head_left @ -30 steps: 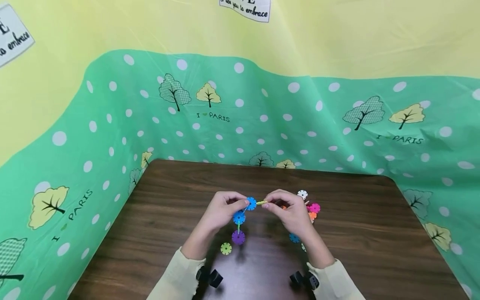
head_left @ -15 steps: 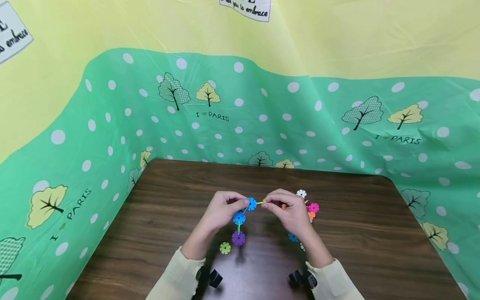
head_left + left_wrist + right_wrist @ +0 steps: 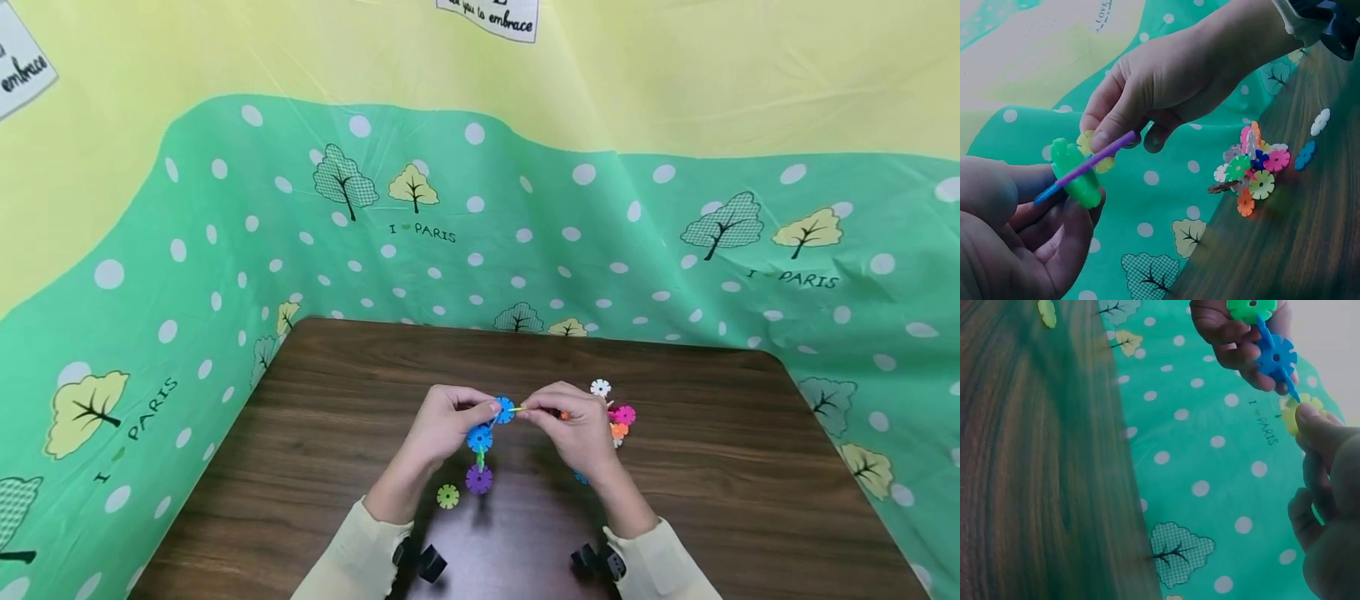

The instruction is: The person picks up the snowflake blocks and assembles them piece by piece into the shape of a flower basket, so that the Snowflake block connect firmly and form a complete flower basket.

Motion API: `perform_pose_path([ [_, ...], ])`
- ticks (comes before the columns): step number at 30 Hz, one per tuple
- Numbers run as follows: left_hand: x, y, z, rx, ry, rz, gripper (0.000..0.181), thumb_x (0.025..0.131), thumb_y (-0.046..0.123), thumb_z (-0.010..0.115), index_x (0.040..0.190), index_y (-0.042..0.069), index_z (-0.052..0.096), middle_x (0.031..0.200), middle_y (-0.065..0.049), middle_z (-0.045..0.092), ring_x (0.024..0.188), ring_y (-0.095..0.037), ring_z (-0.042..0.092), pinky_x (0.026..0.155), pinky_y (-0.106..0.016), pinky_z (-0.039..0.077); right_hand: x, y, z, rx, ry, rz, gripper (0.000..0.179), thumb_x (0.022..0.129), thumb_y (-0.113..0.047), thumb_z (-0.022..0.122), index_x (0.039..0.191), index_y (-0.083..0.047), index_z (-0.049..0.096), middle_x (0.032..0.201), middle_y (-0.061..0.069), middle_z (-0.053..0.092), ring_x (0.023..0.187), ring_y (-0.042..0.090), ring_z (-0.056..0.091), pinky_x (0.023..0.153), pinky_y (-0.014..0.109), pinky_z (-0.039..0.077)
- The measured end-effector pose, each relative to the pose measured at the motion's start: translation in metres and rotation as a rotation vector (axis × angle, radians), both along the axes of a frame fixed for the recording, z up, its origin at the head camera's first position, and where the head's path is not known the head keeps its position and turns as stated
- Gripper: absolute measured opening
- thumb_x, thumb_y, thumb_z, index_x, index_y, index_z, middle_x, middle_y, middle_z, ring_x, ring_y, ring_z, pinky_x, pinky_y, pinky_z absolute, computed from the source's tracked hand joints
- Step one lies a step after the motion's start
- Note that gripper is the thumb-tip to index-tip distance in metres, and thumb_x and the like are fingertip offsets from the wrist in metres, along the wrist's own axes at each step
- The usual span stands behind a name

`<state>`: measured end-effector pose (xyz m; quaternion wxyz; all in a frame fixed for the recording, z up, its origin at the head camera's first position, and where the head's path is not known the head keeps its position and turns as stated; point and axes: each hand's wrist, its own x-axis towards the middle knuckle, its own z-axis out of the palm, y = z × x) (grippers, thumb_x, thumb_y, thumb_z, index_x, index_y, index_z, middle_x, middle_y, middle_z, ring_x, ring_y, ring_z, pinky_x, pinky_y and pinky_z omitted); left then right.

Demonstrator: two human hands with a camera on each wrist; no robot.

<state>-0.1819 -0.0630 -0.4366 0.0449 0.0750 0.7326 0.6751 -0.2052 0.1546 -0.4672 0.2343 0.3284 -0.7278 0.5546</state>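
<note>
A chain of snowflake discs hangs from my left hand point(image 3: 447, 422), whose fingers and thumb pinch the upper blue disc point(image 3: 506, 409). Below follow another blue disc point(image 3: 480, 438), a green disc point(image 3: 1079, 178) seen almost edge-on in the head view, and a purple disc point(image 3: 479, 479) at the bottom. Between thumb and fingertips, my right hand point(image 3: 576, 425) holds a yellow disc point(image 3: 1313, 403). It stands edge-on to the upper blue disc in the head view and meets its rim; how deep the slots engage is hidden.
Right of the right hand lies a pile of loose discs point(image 3: 1261, 185) in mixed colours, partly hidden in the head view. One light green disc point(image 3: 448, 497) lies near the left forearm. The brown table point(image 3: 360, 358) meets a green patterned cloth point(image 3: 450, 275) at the back.
My right hand has shifted slightly left, bringing the yellow disc closer against the blue one. The hanging chain has turned a little, and its lower end sits slightly further right.
</note>
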Motion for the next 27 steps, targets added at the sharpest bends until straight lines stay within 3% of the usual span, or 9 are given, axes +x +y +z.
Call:
perform_pose_path([
  [5,0.002,0.002,0.003,-0.017,0.007,0.018,0.014,0.093,0.010,0.075,0.096,-0.003,0.080,0.084,-0.014,0.077,0.061,-0.009,0.065,0.056,-0.021,0.053,-0.001,-0.001,-0.001,-0.015,-0.037,0.037,0.026,0.070,0.019,0.083,0.082,-0.004,0.079,0.079,0.008,0.074,0.071,0.013,0.067,0.061,0.018,0.051],
  [12,0.000,0.003,0.000,0.049,-0.100,-0.093,0.017,0.096,0.012,0.071,0.104,-0.003,0.072,0.080,-0.006,0.073,0.061,-0.017,0.069,0.057,-0.025,0.055,-0.001,0.004,0.000,0.018,-0.125,0.110,0.022,0.080,0.009,0.081,0.088,-0.012,0.079,0.087,0.004,0.074,0.075,0.013,0.065,0.057,0.023,0.049],
  [16,0.000,0.003,-0.004,0.075,-0.119,-0.157,0.018,0.096,0.010,0.071,0.108,-0.002,0.068,0.089,-0.017,0.076,0.064,-0.018,0.070,0.059,-0.025,0.055,0.000,0.001,0.004,0.024,-0.114,0.121,0.021,0.079,0.012,0.080,0.088,-0.007,0.077,0.088,0.008,0.073,0.075,0.013,0.064,0.054,0.024,0.048],
  [22,0.000,0.004,-0.005,0.087,-0.114,-0.170,0.019,0.097,0.009,0.068,0.109,-0.006,0.068,0.099,-0.031,0.073,0.065,-0.015,0.070,0.060,-0.024,0.056,0.014,-0.003,0.026,0.045,-0.151,0.096,0.017,0.079,0.014,0.079,0.086,-0.001,0.075,0.088,0.012,0.072,0.074,0.010,0.062,0.053,0.026,0.049],
  [24,0.000,0.004,-0.005,0.087,-0.109,-0.169,0.020,0.098,0.009,0.068,0.109,-0.007,0.068,0.100,-0.032,0.072,0.065,-0.015,0.070,0.060,-0.024,0.057,0.015,-0.003,0.029,0.058,-0.161,0.089,0.016,0.080,0.013,0.079,0.087,-0.001,0.075,0.088,0.011,0.072,0.072,0.009,0.061,0.053,0.026,0.049],
  [27,0.000,0.004,-0.004,0.080,-0.100,-0.164,0.020,0.098,0.009,0.068,0.109,-0.007,0.069,0.093,-0.023,0.075,0.065,-0.017,0.070,0.060,-0.024,0.057,0.013,0.000,0.024,0.099,-0.181,0.061,0.017,0.080,0.009,0.081,0.090,-0.003,0.076,0.090,0.010,0.073,0.070,0.012,0.061,0.054,0.027,0.050],
])
